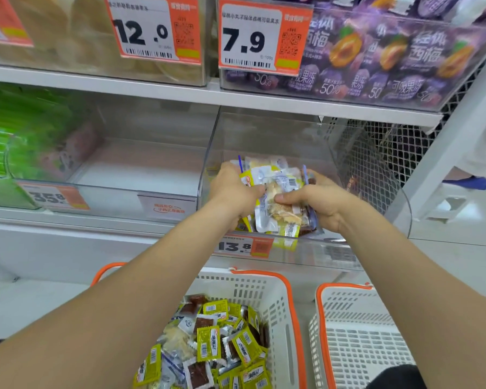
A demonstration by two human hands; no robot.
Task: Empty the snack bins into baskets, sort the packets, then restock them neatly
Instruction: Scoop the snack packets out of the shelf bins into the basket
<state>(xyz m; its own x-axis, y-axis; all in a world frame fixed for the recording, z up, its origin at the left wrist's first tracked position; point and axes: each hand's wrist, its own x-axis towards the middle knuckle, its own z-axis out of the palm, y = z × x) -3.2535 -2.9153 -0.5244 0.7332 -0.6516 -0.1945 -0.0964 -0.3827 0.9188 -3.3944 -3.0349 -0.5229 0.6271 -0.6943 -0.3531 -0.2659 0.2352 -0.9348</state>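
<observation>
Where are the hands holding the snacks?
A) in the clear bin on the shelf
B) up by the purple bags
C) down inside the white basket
A: the left hand and the right hand both grip a bunch of packets inside the clear bin, above the basket and below the top shelf.

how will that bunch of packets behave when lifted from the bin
Probably slippery: the packets look glossy and loosely stacked, squeezed only between the left hand and right hand, so some may slide out. Likely light and floppy: small, thin sachets.
</observation>
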